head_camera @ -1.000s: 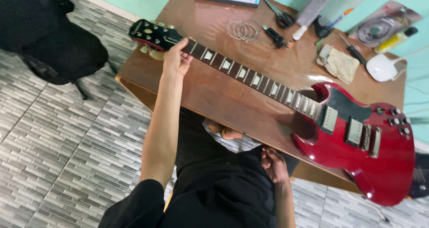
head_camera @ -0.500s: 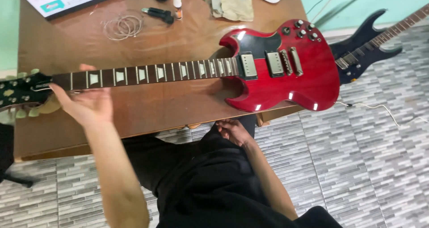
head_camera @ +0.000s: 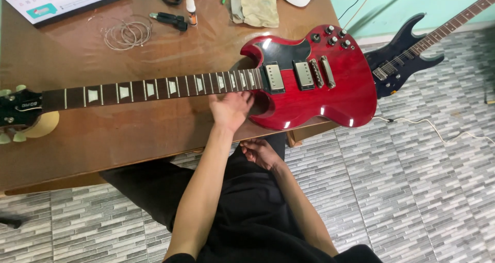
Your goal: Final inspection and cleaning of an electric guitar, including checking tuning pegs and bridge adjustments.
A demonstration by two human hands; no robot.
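Head view: left hand touching glossy red guitar neck; wooden table.

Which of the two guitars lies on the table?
The red guitar lies on the wooden table, by the left hand. The dark blue guitar rests on the tiled floor against the wall.

The person wears black: black trousers fill the lower middle of the frame, loose and softly creased over the lap. Both forearms are bare from wrist to near the elbow, with dark short sleeves just showing at the bottom edge, one at the lower centre and one at the lower right. The left hand, in the middle of the frame, and the right hand, just below it, carry no rings, watch or gloves
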